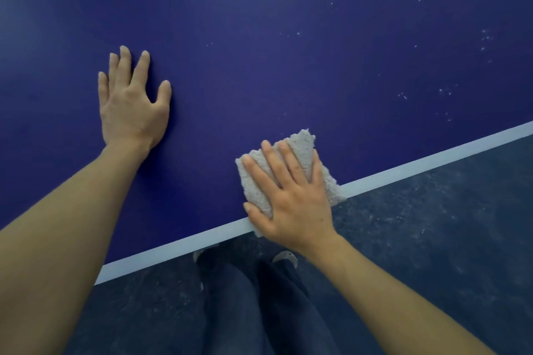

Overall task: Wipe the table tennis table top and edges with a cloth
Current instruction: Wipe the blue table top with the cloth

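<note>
**Cloth at near edge of table, right hand flat on it**

Head view: Your right hand point(291, 199) lies palm down on the folded grey-white cloth point(300, 147), fingers straight and slightly spread, thumb along the cloth's left side. The cloth sits on the dark blue table tennis table point(259, 37) at its near edge, overlapping the white edge line point(418, 166), with one corner just past the edge. Your left hand point(131, 101) rests flat on the bare table top, well apart from the cloth, fingers extended and spread, holding nothing. Small white specks point(445, 91) are scattered on the surface to the right of the cloth. Below the edge you can see the speckled dark floor point(432, 225), your dark trousers point(253, 302) and the shoe tips point(285, 256).
</note>
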